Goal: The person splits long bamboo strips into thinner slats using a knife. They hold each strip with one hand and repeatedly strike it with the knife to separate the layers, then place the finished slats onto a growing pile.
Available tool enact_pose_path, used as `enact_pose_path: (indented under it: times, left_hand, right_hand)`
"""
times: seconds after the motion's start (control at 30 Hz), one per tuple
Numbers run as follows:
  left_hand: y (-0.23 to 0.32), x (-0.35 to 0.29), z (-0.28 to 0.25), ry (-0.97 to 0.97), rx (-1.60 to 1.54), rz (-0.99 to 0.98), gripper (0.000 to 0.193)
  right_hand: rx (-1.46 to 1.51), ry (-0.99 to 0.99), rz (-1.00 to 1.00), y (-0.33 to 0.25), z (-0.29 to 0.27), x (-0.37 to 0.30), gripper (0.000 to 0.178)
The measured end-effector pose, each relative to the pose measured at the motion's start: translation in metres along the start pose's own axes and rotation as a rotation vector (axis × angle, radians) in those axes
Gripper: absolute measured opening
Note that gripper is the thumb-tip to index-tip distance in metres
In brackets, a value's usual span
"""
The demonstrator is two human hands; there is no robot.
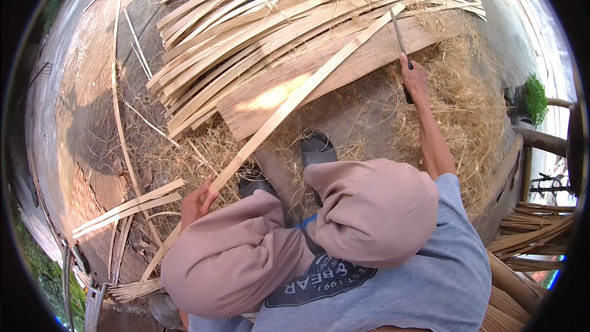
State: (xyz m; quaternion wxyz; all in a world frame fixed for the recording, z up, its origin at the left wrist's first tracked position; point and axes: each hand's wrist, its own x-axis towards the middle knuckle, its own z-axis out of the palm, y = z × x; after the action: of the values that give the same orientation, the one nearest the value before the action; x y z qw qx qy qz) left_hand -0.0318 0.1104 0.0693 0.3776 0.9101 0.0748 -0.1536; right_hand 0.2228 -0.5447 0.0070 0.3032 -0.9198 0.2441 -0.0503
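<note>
My left hand (196,203) is closed around a long, pale bamboo strip (305,91) beside my left knee. The strip slants up and away to the right, over a flat wooden board (243,117), and its lower end runs back past my knee. At the far right, my right hand (414,80) grips the dark handle of a knife (398,34). Its narrow blade points away from me and meets or overlaps the far end of the strip; I cannot tell whether it cuts in. Beyond the board lies a broad pile of similar strips (246,55).
Curly shavings (461,110) heap up on the right and around my sandals (318,146). Short split pieces (129,212) and a long thin strip (115,80) lie on the left. A potted plant (536,99), wooden poles (541,141) and more strips (531,230) stand at the right edge.
</note>
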Motion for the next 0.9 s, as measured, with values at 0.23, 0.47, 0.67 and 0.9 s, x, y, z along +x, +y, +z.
enact_pose_path:
  times: [0.23,0.47,0.67,0.9]
  left_hand:
    - [0.079,0.075,0.071,0.099,0.285,0.161,0.037]
    - [0.078,0.08,0.09,0.19,0.349,0.153,0.037]
    - [0.063,0.069,0.078,0.091,0.272,0.135,0.041]
    - [0.085,0.101,0.075,-0.121,0.092,0.058,0.045]
  right_hand:
    - [0.016,-0.565,-0.421,-0.132,0.067,-0.2,0.06]
    - [-0.156,-0.483,-0.47,-0.111,0.049,-0.175,0.061]
    - [-0.148,-0.02,-0.03,-0.029,-0.016,-0.014,0.073]
    - [-0.203,-0.124,-0.18,-0.067,0.02,-0.067,0.065]
